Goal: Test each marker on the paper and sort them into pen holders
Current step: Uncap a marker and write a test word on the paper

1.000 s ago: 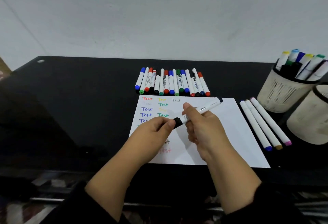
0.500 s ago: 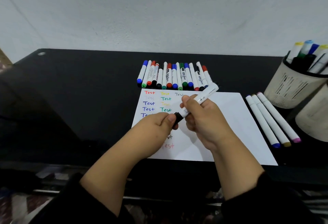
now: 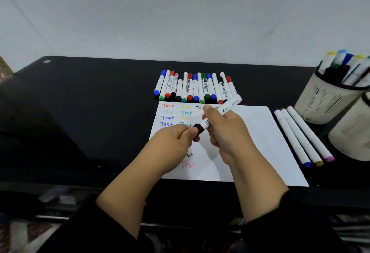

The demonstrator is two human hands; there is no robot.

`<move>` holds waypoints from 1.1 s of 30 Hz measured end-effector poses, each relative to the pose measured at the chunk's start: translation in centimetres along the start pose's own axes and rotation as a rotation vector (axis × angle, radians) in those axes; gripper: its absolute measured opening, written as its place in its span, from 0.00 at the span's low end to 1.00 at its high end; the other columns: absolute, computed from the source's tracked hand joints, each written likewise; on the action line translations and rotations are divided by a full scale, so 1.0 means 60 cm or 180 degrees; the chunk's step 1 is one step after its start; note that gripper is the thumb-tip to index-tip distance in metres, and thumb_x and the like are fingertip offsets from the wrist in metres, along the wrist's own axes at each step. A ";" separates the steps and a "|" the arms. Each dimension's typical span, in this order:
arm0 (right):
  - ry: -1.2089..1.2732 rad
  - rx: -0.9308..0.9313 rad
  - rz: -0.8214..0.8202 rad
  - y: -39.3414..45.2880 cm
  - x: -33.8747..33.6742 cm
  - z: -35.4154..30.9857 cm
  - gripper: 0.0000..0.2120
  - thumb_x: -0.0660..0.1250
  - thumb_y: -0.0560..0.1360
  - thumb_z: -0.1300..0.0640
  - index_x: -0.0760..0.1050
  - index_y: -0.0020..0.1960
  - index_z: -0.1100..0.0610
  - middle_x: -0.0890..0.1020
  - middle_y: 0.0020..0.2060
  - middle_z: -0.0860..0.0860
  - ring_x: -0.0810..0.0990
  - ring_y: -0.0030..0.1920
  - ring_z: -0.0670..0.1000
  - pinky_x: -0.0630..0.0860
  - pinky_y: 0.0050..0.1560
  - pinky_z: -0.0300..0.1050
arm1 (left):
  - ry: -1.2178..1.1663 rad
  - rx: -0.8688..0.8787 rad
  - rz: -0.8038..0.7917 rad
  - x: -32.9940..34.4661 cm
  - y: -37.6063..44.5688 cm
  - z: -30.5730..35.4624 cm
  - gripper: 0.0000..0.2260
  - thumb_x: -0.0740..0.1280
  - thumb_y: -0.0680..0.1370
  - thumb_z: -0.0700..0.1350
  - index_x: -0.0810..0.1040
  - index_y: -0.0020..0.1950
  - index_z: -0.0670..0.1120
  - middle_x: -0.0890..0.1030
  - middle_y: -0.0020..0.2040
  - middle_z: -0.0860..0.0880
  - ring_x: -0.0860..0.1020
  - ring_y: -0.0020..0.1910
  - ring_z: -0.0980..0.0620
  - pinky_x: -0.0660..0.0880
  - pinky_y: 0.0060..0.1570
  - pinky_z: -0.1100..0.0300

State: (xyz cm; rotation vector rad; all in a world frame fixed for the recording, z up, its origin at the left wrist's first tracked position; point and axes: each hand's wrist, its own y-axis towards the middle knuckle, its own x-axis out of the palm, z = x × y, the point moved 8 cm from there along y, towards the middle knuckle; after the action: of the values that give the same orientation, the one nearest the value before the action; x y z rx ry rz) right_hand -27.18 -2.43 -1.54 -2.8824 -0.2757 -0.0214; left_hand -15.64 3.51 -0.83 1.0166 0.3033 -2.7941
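1. At the centre of the frame, the right hand (image 3: 226,130) grasps a white marker (image 3: 222,111) round its barrel, holding it slanted above the paper (image 3: 250,142), its far end pointing to the upper right.
2. The left hand (image 3: 176,139) pinches the marker's black cap (image 3: 198,129) at the lower-left end between thumb and fingers; the cap sits against the barrel.
3. The white paper lies on a black table (image 3: 90,112), with the word "Test" written many times in red, yellow, green, blue and black down its left part.
4. Just beyond the paper's top edge lies a row of markers (image 3: 196,88), side by side, with blue, red, green and black caps.
5. Right of the paper, three white markers (image 3: 300,136) lie parallel, touching one another.
6. At the right edge stand two cream pen holders: the far pen holder (image 3: 324,100) holds several markers upright; the near pen holder (image 3: 352,132) is partly cut off.
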 end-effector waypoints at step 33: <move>0.0158 0.0300 0.0702 0.026 -0.059 -0.003 0.10 0.62 0.76 0.55 0.69 0.36 0.55 0.64 0.18 0.47 0.58 0.18 0.45 0.54 0.20 0.35 | 0.0626 -0.0203 0.0038 -0.029 -0.031 -0.024 0.14 0.53 0.82 0.53 0.74 0.43 0.53 0.75 0.40 0.54 0.72 0.37 0.57 0.68 0.36 0.62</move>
State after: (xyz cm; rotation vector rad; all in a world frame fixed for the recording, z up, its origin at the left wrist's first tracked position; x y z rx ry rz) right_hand -30.36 -4.64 -1.86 -2.7965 0.0499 -0.0392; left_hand -13.85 5.77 -0.53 1.2754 0.4057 -2.6587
